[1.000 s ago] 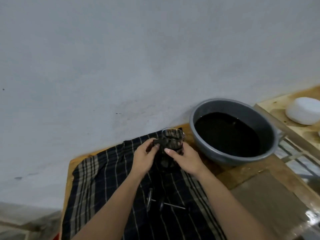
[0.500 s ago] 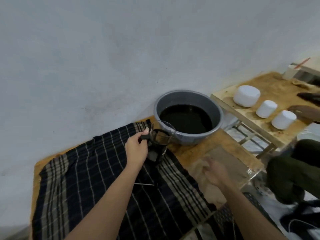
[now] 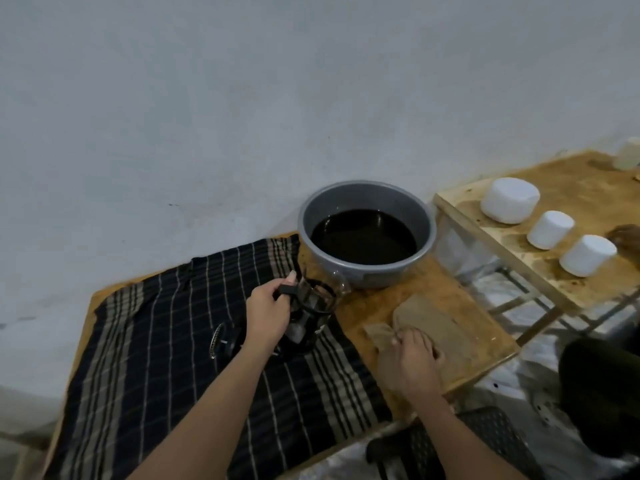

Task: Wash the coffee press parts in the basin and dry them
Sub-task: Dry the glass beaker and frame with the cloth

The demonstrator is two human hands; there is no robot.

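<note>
The glass coffee press beaker (image 3: 317, 306) in its black frame stands upright on a dark plaid cloth (image 3: 166, 341). My left hand (image 3: 268, 308) grips its black handle. To its left on the cloth lies the round filter part (image 3: 218, 339) on its rod. My right hand (image 3: 412, 356) pinches the near edge of a brown rag (image 3: 429, 320) lying on the wooden table. The grey basin (image 3: 367, 271) with dark water stands behind the beaker, near the wall.
The wooden table (image 3: 391, 296) ends just right of the rag. A second wooden bench (image 3: 571, 282) to the right carries three white cylinders (image 3: 509, 199). A dark chair (image 3: 485, 441) and a person's dark leg (image 3: 602, 386) are at the lower right.
My right hand let go of the beaker, moved right and took hold of the brown rag. My left hand shifted to the beaker's handle. The view swung to the right.
</note>
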